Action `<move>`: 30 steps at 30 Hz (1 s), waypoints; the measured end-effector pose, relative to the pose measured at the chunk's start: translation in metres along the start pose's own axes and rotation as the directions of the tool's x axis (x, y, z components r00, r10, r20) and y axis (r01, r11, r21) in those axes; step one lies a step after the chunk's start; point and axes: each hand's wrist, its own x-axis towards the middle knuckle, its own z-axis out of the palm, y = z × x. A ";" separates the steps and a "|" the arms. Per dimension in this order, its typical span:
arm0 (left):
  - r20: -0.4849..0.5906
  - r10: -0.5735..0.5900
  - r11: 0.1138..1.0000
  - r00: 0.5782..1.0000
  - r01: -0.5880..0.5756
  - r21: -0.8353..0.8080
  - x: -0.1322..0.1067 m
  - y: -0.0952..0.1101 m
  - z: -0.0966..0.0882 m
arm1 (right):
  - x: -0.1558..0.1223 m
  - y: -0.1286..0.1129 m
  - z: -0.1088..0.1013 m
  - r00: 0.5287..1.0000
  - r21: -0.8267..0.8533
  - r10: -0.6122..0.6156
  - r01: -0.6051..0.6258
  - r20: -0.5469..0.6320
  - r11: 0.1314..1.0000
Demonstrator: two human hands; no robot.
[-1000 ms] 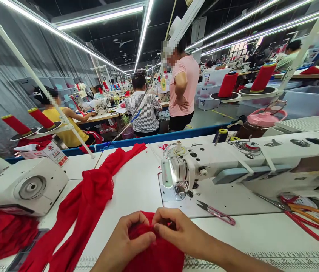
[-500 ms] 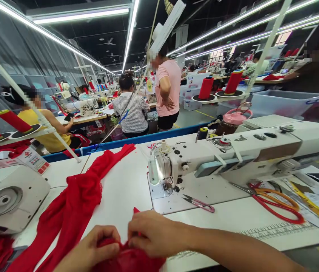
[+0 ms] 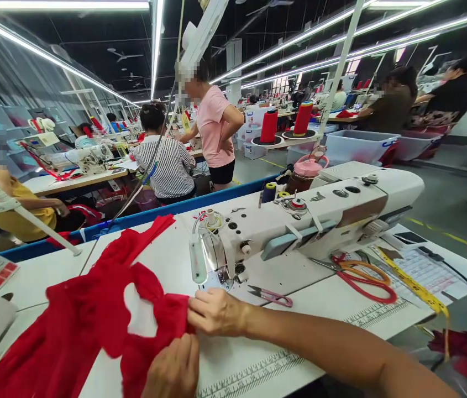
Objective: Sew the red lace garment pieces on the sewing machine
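Observation:
Red fabric spreads over the left part of the white sewing table, with a gap in it that shows the tabletop. My right hand pinches its right-hand edge just in front of the needle area of a white sewing machine. Closer to me, my left hand is closed on the lower part of the same edge, its fingertips partly hidden. To the right of my right hand lie pink-handled thread snips. Large scissors with red and orange handles rest farther right.
A yellow tape measure hangs over the table's right edge beside papers. A printed ruler runs along the front edge. Red thread cones stand behind the machine. Co-workers sit and stand beyond the blue trough.
The view has swung to the right. Both hands have brought the held fabric up from the front edge toward the needle area, and the cloth is more spread out.

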 end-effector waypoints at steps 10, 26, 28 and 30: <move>0.012 -0.066 0.990 0.998 0.067 -0.122 0.029 0.042 0.042 | -0.061 0.016 -0.045 0.981 -0.073 0.130 -0.121 0.141 0.990; 0.107 0.064 0.953 0.992 -0.029 -0.302 0.028 -0.007 0.054 | -0.057 0.008 -0.051 0.838 -0.174 0.322 -0.272 0.440 0.947; 0.125 0.064 0.946 0.990 -0.020 -0.323 0.033 -0.006 0.052 | -0.059 0.011 -0.058 0.836 -0.177 0.323 -0.271 0.444 0.946; 0.131 0.066 0.945 0.989 -0.020 -0.328 0.039 -0.006 0.048 | -0.057 0.016 -0.055 0.851 -0.195 0.323 -0.264 0.414 0.945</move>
